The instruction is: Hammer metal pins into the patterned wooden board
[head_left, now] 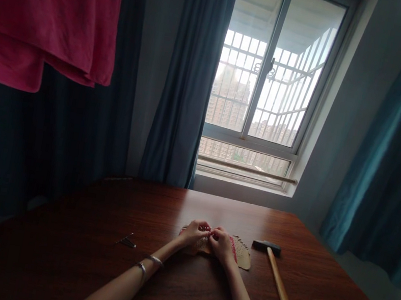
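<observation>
My left hand [194, 232] and right hand [221, 244] meet on the leather piece [243, 255] lying mid-way across the desk [89, 254], each grip pinched closed on its red-stitched edge, apparently mid-stitch, hammer [281, 293] just right; the next pull calls for even tension.

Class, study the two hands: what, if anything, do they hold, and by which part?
The left hand and right hand pinch the tan perforated piece at its far edge, fingertips meeting; the exact grip is too small to tell.
</observation>
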